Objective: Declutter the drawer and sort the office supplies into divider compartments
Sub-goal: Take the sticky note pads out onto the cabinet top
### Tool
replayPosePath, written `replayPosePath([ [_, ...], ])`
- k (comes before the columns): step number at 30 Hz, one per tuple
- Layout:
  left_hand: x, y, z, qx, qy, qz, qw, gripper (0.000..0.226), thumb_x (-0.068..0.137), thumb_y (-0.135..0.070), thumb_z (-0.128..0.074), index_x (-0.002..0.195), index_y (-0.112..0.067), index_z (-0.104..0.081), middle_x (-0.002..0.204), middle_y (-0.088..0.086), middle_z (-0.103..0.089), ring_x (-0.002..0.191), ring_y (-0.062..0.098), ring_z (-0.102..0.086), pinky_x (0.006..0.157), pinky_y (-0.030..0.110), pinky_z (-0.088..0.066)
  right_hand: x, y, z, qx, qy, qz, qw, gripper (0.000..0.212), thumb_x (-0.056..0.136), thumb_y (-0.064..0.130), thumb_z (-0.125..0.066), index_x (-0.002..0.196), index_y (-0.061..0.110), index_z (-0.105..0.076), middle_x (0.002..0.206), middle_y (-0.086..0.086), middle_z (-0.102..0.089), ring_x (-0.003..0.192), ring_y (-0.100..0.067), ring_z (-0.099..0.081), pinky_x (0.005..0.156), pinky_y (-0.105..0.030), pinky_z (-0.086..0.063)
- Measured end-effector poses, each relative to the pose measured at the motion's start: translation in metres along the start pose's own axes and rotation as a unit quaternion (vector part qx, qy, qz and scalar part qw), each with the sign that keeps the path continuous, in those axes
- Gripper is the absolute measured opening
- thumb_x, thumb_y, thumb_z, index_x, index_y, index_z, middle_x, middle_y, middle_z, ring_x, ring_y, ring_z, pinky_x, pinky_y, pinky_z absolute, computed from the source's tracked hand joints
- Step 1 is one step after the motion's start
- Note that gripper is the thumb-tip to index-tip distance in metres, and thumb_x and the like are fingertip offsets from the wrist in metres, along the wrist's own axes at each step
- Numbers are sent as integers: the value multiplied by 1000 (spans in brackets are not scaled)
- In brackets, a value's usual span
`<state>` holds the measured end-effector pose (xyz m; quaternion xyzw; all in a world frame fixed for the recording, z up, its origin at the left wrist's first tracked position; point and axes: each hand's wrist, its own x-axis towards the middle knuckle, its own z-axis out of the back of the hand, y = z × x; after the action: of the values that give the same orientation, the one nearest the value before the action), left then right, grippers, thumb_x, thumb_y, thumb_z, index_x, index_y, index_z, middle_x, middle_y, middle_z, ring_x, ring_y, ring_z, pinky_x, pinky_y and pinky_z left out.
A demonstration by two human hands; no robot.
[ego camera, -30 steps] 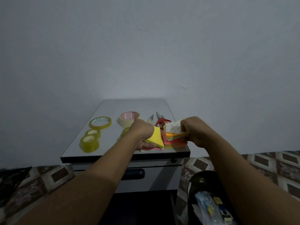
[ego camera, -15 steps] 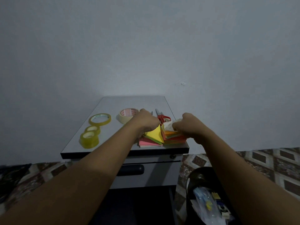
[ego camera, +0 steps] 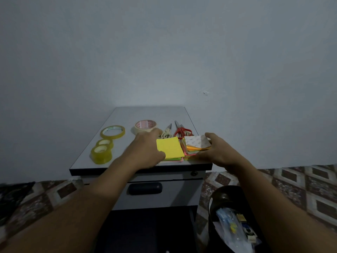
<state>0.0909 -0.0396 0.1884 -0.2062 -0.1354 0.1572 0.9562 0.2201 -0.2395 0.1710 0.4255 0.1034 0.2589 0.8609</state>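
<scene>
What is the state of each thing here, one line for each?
Drawer, shut.
Yellow pad, flat, held by left hand.
Mixed stack, skewed, gripped by right hand.
Red scissors, closed.
White scissors, closed.
Tape rolls, lying flat.
Bin, holds rubbish.

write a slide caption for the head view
Left hand holds the yellow-topped note stack, right hand holds the mixed-colour note stack on the cabinet top.
</scene>
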Motion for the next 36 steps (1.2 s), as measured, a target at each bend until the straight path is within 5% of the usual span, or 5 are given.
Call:
replayPosePath([
  [6, -27, 17, -21, 129, -145, -69, 979, 66, 75, -42, -69, 135, -29, -45, 119, -1, -48, 112, 21, -38, 86, 36, -41, 3, -6, -5, -15, -21, 19, 999, 92, 77, 22, -83, 151, 10, -29, 148, -12, -42, 123, -27, -51, 102, -42, -49],
  [19, -40, 48, -22, -202, -253, -114, 939, 43, 74, -11, -68, 116, -18, -61, 113, -3, -58, 103, 7, -58, 91, 18, -49, 4, -10, -13, -6, -44, 23, 999, 88, 79, 21, -81, 150, 11, -30, 149, -11, -41, 125, -26, -49, 104, -43, -48],
  [23, -42, 49, -21, -215, -331, -34, 918, 39, 78, -3, -71, 112, -19, -60, 108, -1, -59, 90, 14, -59, 70, 27, -52, 3, -11, -17, 14, -49, 17, 999, 92, 77, 17, -82, 151, 11, -29, 147, -10, -42, 119, -22, -50, 101, -40, -49],
  [28, -53, 42, -28, -226, -231, -24, 946, 32, 81, -6, -67, 108, -21, -56, 65, -15, -62, 54, 4, -55, 54, 20, -45, 3, -13, -22, 29, -54, 13, 998, 94, 74, 16, -84, 150, 14, -28, 146, -9, -44, 119, -26, -54, 99, -47, -51],
  [36, -51, 31, -35, -225, -127, 32, 965, 29, 81, -24, -68, 98, -35, -47, 88, -11, -72, 73, 8, -67, 71, 35, -58, 1, -14, -21, 24, -70, 19, 997, 95, 74, 19, -84, 151, 15, -28, 145, -9, -46, 119, -27, -55, 97, -49, -52],
])
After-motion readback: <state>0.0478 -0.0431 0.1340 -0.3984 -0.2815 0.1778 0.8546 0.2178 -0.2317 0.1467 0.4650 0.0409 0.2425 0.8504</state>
